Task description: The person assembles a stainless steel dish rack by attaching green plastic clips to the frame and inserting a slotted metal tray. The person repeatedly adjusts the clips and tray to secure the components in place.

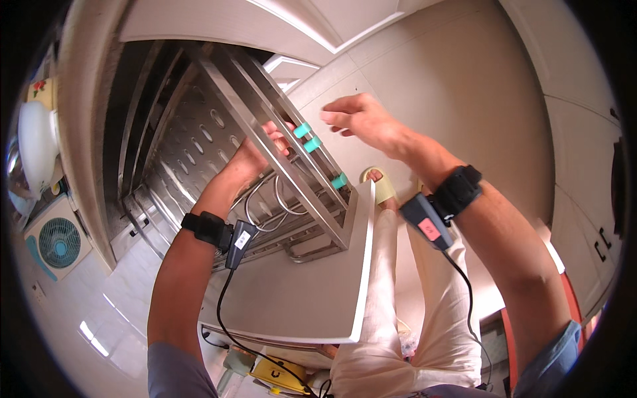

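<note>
1. The left hand [255, 149] reaches into a pulled-out stainless steel rack [298, 179] and is clenched around one of its slanting metal rails, the fingers curled over the bar from behind.
2. The right hand [361, 119] hovers just to the right of the rack's far end, released, fingers loosely stretched toward the left and holding nothing.
3. The rack sits in the middle of the view, sliding out of an open cabinet [99, 132] on the left; its near end meets a pale cabinet front panel [312, 292] that lies flat below the hands.
4. Three small teal clips [312, 144] sit along the rack's top right rail, just beside the left hand's fingers and near the right hand.
5. A perforated steel tray [192, 142] forms the rack's left part, and curved wire holders [265, 209] lie lower inside, below the left wrist.
6. Both wrists carry black bands [207, 227], each with a small device and a cable attached.
7. At far left stand a white round appliance [36, 142] and a small fan with a teal grille [58, 242].
8. Under the right forearm, the person's leg in light trousers [405, 312] and a foot in a yellow slipper [381, 189] show on the tiled floor [464, 99].
</note>
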A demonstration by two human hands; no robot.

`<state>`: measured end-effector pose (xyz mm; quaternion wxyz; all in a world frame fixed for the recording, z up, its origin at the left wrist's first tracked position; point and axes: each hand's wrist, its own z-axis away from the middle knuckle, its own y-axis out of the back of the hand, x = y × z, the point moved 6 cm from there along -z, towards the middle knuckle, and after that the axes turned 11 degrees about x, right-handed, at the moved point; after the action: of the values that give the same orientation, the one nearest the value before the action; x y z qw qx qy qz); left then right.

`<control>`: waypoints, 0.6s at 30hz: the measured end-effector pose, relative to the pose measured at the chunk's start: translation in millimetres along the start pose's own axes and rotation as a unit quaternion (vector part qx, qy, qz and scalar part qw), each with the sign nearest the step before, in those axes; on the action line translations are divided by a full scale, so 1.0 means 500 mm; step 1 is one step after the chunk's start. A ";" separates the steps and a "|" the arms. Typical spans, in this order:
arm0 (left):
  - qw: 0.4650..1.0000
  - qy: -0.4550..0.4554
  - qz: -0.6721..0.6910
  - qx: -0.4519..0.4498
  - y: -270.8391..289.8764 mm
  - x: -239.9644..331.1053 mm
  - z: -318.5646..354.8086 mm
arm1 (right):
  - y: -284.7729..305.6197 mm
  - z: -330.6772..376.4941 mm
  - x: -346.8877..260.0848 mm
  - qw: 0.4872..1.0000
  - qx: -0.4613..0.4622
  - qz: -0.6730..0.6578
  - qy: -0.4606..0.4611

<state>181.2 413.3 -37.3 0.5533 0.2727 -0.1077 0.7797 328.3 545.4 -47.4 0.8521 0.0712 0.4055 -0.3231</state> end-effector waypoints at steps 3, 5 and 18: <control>0.999 -0.004 -0.047 0.010 0.049 0.005 0.039 | 0.068 0.046 -0.020 0.998 -0.012 0.065 0.024; 0.993 -0.025 -0.118 -0.005 0.069 0.023 0.083 | 0.116 0.080 0.003 0.995 -0.002 0.097 0.027; 0.966 -0.124 -0.211 0.084 0.203 0.144 0.504 | 0.188 0.495 -0.201 0.933 -0.040 0.315 0.169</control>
<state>147.4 315.9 224.2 0.6628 0.4296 -0.0497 0.6113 498.7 573.4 176.8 0.8309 0.2144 0.5135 -0.0048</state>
